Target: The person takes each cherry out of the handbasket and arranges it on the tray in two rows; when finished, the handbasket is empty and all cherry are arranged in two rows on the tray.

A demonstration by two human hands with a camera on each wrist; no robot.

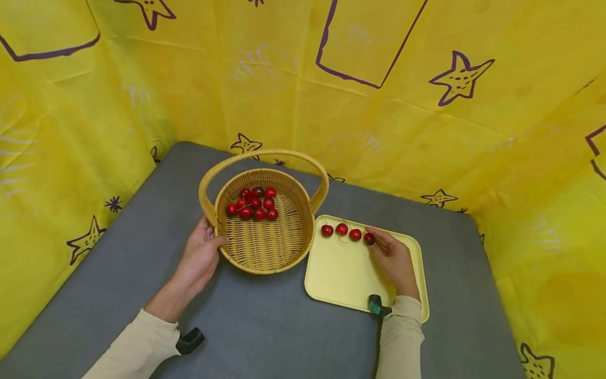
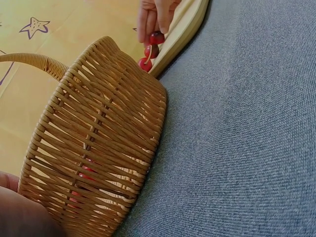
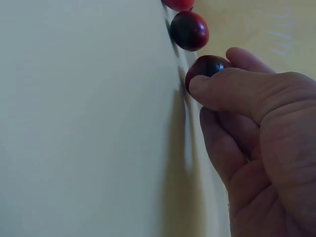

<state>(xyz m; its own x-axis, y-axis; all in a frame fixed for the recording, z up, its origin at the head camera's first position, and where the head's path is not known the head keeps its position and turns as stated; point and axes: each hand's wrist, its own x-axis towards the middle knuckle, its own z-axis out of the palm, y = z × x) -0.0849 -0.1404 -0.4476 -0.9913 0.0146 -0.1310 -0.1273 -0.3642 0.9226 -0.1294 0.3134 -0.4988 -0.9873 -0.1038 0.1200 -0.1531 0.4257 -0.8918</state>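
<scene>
My left hand (image 1: 201, 253) grips the left rim of a round wicker basket (image 1: 265, 255), thumb over the edge near the foot of its arched handle. Several red cherries (image 1: 254, 202) lie together in the far left part of the basket. Over the pale yellow tray (image 1: 336, 279), my right hand (image 1: 394, 260) pinches a dark red cherry (image 3: 207, 69) between thumb and fingers. That cherry is at the right end of a row along the tray's far side; the others are a cherry (image 1: 327, 230), a second cherry (image 1: 342, 229) and a third cherry (image 1: 355, 235).
The basket stands against the tray's left side on a grey cloth-covered table (image 1: 284, 331). A yellow curtain (image 1: 303, 105) with starfish drawings hangs behind and on both sides. Black wrist mounts (image 1: 190, 341) sit at the sleeves.
</scene>
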